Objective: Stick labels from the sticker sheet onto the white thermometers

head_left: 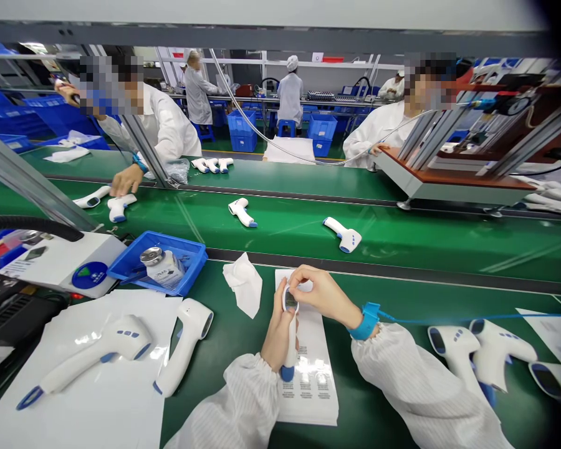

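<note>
Blue plastic tray sits left of a crumpled tissue; your left hand grips a white handheld device over the label sheet; your right hand has narrowed fingertips at its screen, their hold unclear; 3 similar devices lie farther right.

On our flat dark-green workbench we see a blue rectangular plastic tray, a crumpled white tissue, a large white sheet, glossy printed white label sheets and, at right, white pistol-shaped devices with blue trim. Beyond it, our shiny green conveyor belt carries four similar guns.
</note>
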### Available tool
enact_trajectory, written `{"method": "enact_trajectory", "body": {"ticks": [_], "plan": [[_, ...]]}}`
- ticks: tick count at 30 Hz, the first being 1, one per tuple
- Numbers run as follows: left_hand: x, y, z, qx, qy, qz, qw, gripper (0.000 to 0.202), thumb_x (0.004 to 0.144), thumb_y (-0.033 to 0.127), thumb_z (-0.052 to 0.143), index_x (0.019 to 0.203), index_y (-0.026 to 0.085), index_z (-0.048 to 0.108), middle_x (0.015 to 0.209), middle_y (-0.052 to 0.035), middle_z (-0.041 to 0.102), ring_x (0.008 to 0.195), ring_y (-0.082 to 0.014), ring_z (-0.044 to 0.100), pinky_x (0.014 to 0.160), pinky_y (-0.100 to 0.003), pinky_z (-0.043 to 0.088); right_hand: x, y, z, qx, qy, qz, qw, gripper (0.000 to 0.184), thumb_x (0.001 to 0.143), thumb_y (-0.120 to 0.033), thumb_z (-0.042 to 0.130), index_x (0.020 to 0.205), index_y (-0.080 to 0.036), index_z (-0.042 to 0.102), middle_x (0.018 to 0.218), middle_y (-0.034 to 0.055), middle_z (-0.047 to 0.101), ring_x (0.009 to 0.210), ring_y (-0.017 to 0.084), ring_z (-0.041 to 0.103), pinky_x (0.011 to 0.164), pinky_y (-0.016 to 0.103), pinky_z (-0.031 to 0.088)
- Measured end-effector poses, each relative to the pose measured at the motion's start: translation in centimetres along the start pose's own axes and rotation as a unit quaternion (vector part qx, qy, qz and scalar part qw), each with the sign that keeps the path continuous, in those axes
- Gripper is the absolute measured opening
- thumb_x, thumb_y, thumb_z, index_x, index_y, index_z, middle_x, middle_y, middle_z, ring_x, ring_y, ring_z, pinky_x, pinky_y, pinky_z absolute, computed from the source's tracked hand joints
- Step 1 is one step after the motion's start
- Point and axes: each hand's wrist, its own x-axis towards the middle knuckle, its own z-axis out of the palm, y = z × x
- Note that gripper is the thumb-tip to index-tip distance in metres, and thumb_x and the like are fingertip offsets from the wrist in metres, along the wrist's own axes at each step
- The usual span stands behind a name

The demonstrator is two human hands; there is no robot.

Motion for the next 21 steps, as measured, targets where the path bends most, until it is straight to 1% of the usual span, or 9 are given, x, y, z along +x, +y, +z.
{"method": "enact_trajectory", "body": {"ticks": [2, 4, 7, 10, 11, 13, 16, 19, 21], "plan": [[0.0, -0.1, 0.0, 0.005, 0.001, 0.003, 1.000, 0.070, 0.092, 0.033, 0.037, 0.154, 0.026, 0.005, 0.058, 0.0069, 0.041, 0.040, -0.0090, 0.031, 0.038, -0.019, 0.037, 0.0, 0.0, 0.0, -0.011, 0.004, 0.004, 1.000, 0.012, 0.072, -0.009, 0.056, 0.068, -0.020, 0.059, 0.080, -0.0002, 0.063, 0.078, 0.015, 0.060, 0.074, 0.029, 0.047], [0.1, -0.2, 0.0, 0.010, 0.003, 0.006, 1.000, 0.069, 0.092, 0.031, 0.036, 0.154, 0.028, 0.007, 0.057, 0.0072, 0.040, 0.040, -0.0090, 0.032, 0.038, -0.018, 0.038, -0.2, 0.1, 0.1, -0.017, 0.011, 0.008, 1.000, 0.010, 0.076, -0.011, 0.056, 0.071, -0.020, 0.059, 0.081, 0.0003, 0.063, 0.078, 0.016, 0.059, 0.074, 0.030, 0.047], [0.2, -0.3, -0.1, 0.010, 0.002, 0.007, 1.000, 0.067, 0.093, 0.033, 0.038, 0.153, 0.030, 0.008, 0.057, 0.0079, 0.040, 0.040, -0.0086, 0.034, 0.038, -0.018, 0.039, -0.8, 0.4, 0.4, -0.002, 0.022, 0.015, 1.000, 0.004, 0.082, -0.020, 0.058, 0.085, -0.021, 0.060, 0.090, 0.0021, 0.065, 0.085, 0.018, 0.060, 0.079, 0.033, 0.048], [0.3, -0.4, -0.2, 0.021, -0.003, 0.010, 1.000, 0.067, 0.094, 0.041, 0.039, 0.153, 0.028, 0.009, 0.059, 0.0077, 0.042, 0.038, -0.0076, 0.034, 0.037, -0.019, 0.038, -1.5, 1.0, 1.1, 0.015, 0.018, 0.002, 1.000, 0.030, 0.078, -0.025, 0.068, 0.106, -0.023, 0.058, 0.111, 0.0047, 0.062, 0.104, 0.021, 0.057, 0.091, 0.036, 0.047], [0.3, -0.5, -0.2, 0.026, -0.002, 0.012, 1.000, 0.067, 0.094, 0.042, 0.039, 0.153, 0.028, 0.009, 0.061, 0.0072, 0.044, 0.038, -0.0074, 0.035, 0.036, -0.019, 0.038, -1.7, 1.1, 1.3, 0.016, 0.018, -0.004, 1.000, 0.035, 0.078, -0.025, 0.070, 0.110, -0.024, 0.057, 0.115, 0.0049, 0.061, 0.108, 0.021, 0.056, 0.094, 0.037, 0.046], [0.3, -0.5, -0.2, 0.029, 0.003, 0.012, 0.999, 0.067, 0.094, 0.041, 0.038, 0.153, 0.026, 0.009, 0.062, 0.0067, 0.045, 0.038, -0.0077, 0.037, 0.036, -0.020, 0.038, -1.9, 1.4, 1.7, 0.011, 0.022, -0.013, 1.000, 0.031, 0.081, -0.025, 0.068, 0.111, -0.025, 0.059, 0.116, 0.0044, 0.063, 0.109, 0.022, 0.057, 0.095, 0.038, 0.044], [0.2, -0.5, -0.1, 0.023, 0.004, 0.011, 1.000, 0.066, 0.094, 0.035, 0.036, 0.152, 0.025, 0.008, 0.058, 0.0081, 0.041, 0.037, -0.0078, 0.034, 0.036, -0.019, 0.037, -1.9, 1.5, 1.9, -0.013, 0.046, -0.016, 0.999, 0.015, 0.090, -0.027, 0.059, 0.103, -0.026, 0.065, 0.109, 0.0027, 0.069, 0.104, 0.021, 0.060, 0.091, 0.037, 0.045], [0.2, -0.4, 0.0, 0.014, 0.006, 0.009, 1.000, 0.066, 0.093, 0.033, 0.036, 0.152, 0.026, 0.009, 0.058, 0.0082, 0.040, 0.038, -0.0076, 0.033, 0.036, -0.019, 0.037, -1.7, 1.7, 2.0, -0.012, 0.066, -0.015, 0.998, 0.018, 0.095, -0.031, 0.051, 0.097, -0.027, 0.069, 0.104, 0.0025, 0.072, 0.100, 0.021, 0.063, 0.089, 0.036, 0.046], [0.2, -0.5, -0.1, 0.010, 0.000, 0.009, 1.000, 0.070, 0.089, 0.028, 0.041, 0.151, 0.028, 0.009, 0.064, 0.0069, 0.045, 0.038, -0.0067, 0.036, 0.037, -0.020, 0.038, -1.7, 2.0, 2.4, 0.025, 0.070, -0.002, 0.997, 0.019, 0.095, -0.031, 0.051, 0.099, -0.026, 0.069, 0.105, 0.0033, 0.071, 0.103, 0.021, 0.062, 0.093, 0.037, 0.046]]}}
